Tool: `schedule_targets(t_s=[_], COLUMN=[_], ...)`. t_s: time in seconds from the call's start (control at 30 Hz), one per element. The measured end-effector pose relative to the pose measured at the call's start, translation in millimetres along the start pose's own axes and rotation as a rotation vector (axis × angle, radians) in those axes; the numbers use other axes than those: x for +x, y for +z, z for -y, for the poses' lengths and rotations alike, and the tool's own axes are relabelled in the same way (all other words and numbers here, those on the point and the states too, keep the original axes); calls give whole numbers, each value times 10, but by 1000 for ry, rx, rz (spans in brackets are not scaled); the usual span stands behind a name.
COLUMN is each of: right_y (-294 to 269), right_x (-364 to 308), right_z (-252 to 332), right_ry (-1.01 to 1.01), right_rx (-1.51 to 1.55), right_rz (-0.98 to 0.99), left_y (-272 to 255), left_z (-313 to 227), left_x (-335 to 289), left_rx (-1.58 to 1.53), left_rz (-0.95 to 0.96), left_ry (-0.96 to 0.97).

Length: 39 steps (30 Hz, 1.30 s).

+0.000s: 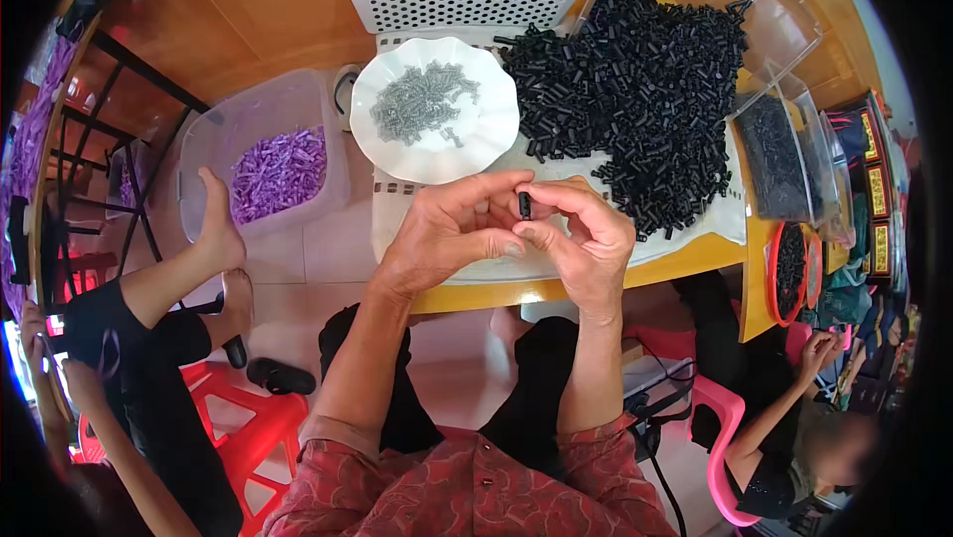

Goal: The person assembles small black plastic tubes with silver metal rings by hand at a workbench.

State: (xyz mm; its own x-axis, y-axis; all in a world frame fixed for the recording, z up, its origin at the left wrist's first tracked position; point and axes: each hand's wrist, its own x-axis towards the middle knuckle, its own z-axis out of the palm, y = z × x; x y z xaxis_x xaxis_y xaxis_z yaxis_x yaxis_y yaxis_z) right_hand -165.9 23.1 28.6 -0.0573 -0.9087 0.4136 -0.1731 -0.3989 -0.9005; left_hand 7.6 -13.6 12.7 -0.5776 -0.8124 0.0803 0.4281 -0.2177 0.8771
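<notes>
A small black cylindrical piece (524,205) is upright between the thumb and forefinger of my right hand (592,237). My left hand (437,231) comes up against it from the other side, its forefinger tip meeting the right one just above the piece. The left fingers are curled, and whatever lies inside them is hidden. Behind my hands stands a white scalloped bowl (372,150) with small clear, greyish pieces (417,105) in it. Right of the bowl, a big heap of similar black pieces (635,90) spreads over a white cloth (397,224).
A white perforated basket (462,9) of black pieces stands at the back. Clear bins (779,155) and a red-rimmed tray (774,284) line the right. A tub (323,100) of purple pieces is left. People sit on both sides, near a red stool (253,443) and pink chair (723,408).
</notes>
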Motion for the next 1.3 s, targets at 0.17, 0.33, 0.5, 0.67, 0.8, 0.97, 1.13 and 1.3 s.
schedule_targets(t_s=[0.17, 0.33, 0.5, 0.67, 0.8, 0.97, 1.13, 1.3], right_y=[-52, -9, 64, 115, 50, 64, 8, -178], right_x=[-40, -49, -65, -60, -49, -37, -7, -13], right_z=[-13, 0, 27, 22, -39, -34, -57, -84], right_ry=[1, 41, 84, 161, 80, 46, 62, 28], right_rx=[37, 101, 176, 276, 151, 56, 17, 129], right_rz=[-27, -36, -76, -117, -82, -40, -20, -74], left_y=[36, 43, 14, -5, 58, 100, 170, 178], left_z=[38, -9, 10, 37, 23, 50, 78, 28], left_x=[23, 1, 9, 26, 24, 61, 111, 216], left_rx=[56, 79, 123, 181, 97, 163, 104, 19], left_rz=[-4, -27, -38, -61, -45, -138, -225, -406], left_ry=[2, 1, 0, 25, 37, 88, 36, -55])
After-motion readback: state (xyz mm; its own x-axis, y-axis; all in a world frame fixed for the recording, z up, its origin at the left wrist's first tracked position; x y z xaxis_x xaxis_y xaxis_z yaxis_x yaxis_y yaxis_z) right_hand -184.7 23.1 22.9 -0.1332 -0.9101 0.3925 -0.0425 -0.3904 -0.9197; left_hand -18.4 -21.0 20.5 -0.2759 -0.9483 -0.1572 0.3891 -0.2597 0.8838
